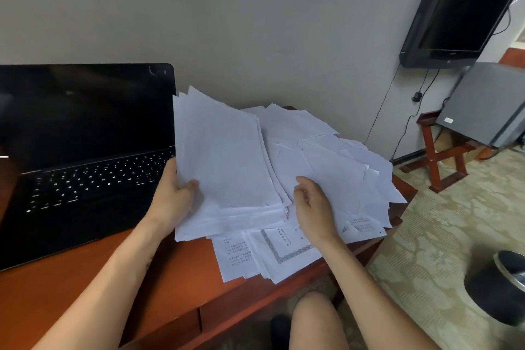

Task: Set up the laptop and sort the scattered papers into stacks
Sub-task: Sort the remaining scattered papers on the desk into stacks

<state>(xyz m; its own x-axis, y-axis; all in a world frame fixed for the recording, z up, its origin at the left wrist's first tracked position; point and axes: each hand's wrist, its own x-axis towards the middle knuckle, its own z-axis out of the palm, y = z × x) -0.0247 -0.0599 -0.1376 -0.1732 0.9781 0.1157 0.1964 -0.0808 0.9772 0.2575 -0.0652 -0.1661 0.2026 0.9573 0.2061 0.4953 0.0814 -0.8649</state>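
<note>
The sheaf of papers [227, 162] sits at the centre of your view, tilted up off the desk with its far corners raised toward 12 o'clock. Your left hand [173, 193] grips its edge at 8 o'clock, thumb on the top sheet and fingers curled underneath. Just beside it at 3 o'clock, the loose papers [346, 176] lie spread in an overlapping heap, with a few printed sheets poking out at 6 o'clock. Your right hand [312, 202] is over that heap, next to the sheaf's right edge, with its fingers loosely curled; you cannot tell whether it pinches a sheet. The laptop [85, 150] stands open at 9 o'clock, its screen dark, its near corner just beside your left hand. All of this rests on the reddish wooden desk [85, 293]. Farther out, a wall-mounted television [460, 3] hangs at 1 o'clock, a grey cabinet [488, 102] sits on a red wooden stand [443, 162] at 3 o'clock, and a black bin [497, 287] stands on the carpet at 4 o'clock.
</note>
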